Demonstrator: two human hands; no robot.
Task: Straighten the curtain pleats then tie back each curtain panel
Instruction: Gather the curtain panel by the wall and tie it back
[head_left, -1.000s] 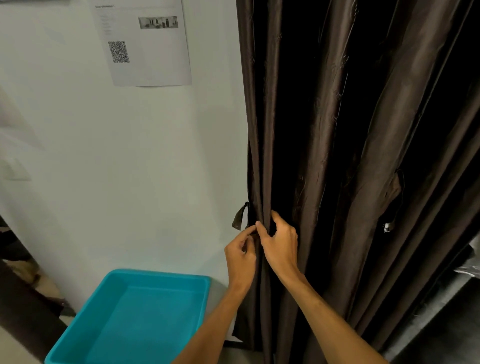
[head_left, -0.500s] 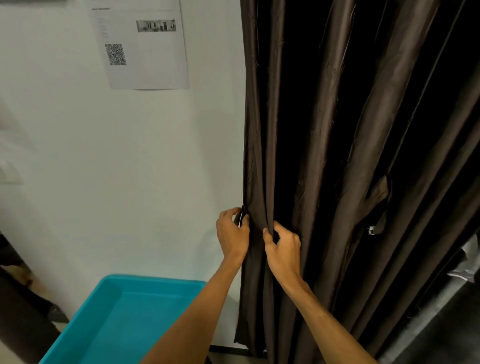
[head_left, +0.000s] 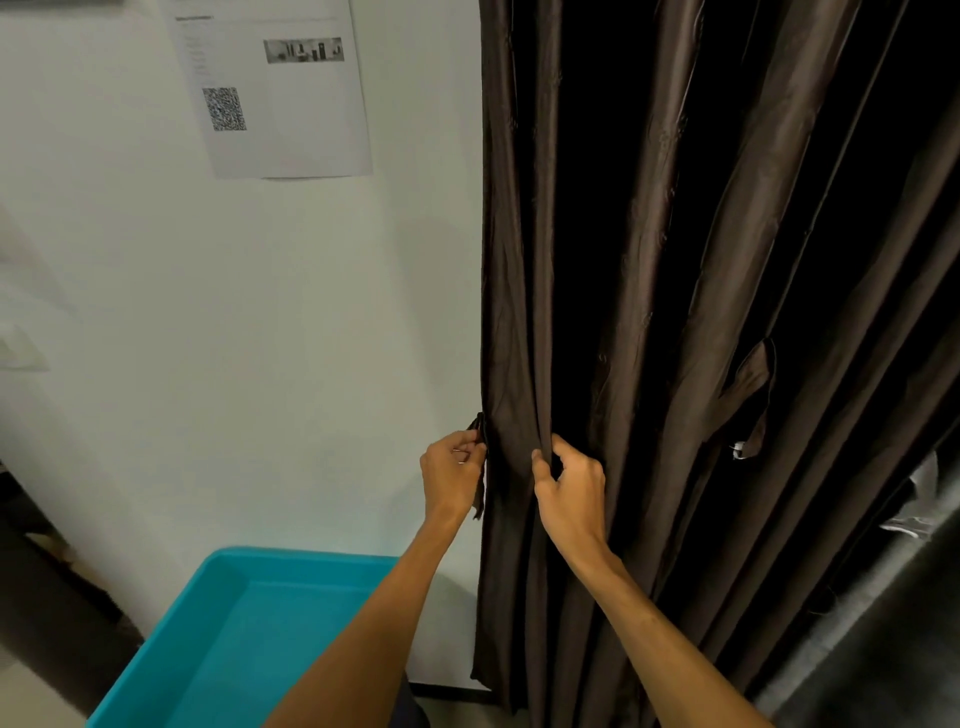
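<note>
Teal tub (head_left: 234, 639) sits low left, not in the way. Since 1 s ago the 2 hands have parted: left hand (head_left: 452, 475) pinches the tie strap (head_left: 480, 493) at the curtain (head_left: 649, 312) edge, and right hand (head_left: 571, 488) grips a pleat just beside it. Judged: tie-back starting. The 2nd strap (head_left: 753, 395) hangs loose further right, with a paper notice (head_left: 280, 88) on the wall.

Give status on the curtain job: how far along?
Early. Nothing tied yet: the curtain hangs ungathered. In hand: left hand pinches the edge strap, right hand grips a pleat. Left: tying back; a loose strap hangs further right.
</note>
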